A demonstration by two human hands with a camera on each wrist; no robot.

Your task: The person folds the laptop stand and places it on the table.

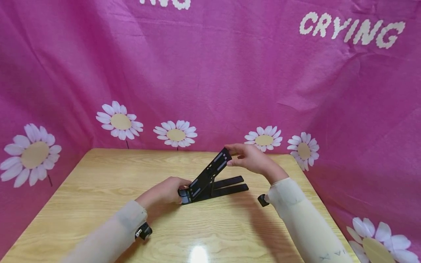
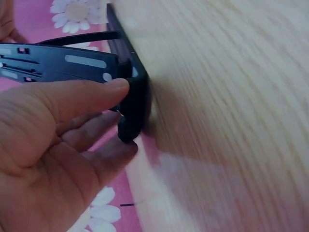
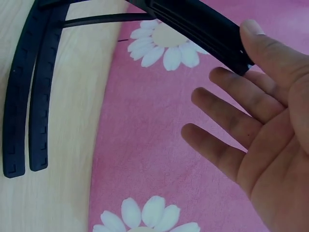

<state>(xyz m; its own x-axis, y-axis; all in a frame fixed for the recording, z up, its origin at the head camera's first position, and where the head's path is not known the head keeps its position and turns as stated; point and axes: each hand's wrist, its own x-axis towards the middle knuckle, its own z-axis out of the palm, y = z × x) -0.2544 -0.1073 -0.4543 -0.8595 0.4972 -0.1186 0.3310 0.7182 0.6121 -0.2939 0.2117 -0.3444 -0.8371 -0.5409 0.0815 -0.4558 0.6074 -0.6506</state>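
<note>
A black folding laptop stand [image 1: 206,176] with grey pads sits on the wooden table, its upper plate tilted up to the right. Two notched base legs [image 3: 38,106] lie flat, and a thin strut [image 3: 106,19] joins base and plate. My left hand [image 1: 168,189] pinches the low hinged end between thumb and fingers, as the left wrist view also shows. With thumb and index finger, my right hand [image 1: 251,159] grips the raised end of the plate. Its other fingers [image 3: 217,145] stretch out free of the stand.
The wooden table [image 1: 108,179] meets a pink cloth [image 1: 210,73] printed with daisies and white letters at its back and sides. Small black devices [image 1: 143,231] are strapped at both wrists. A bright light reflection lies on the table's near part.
</note>
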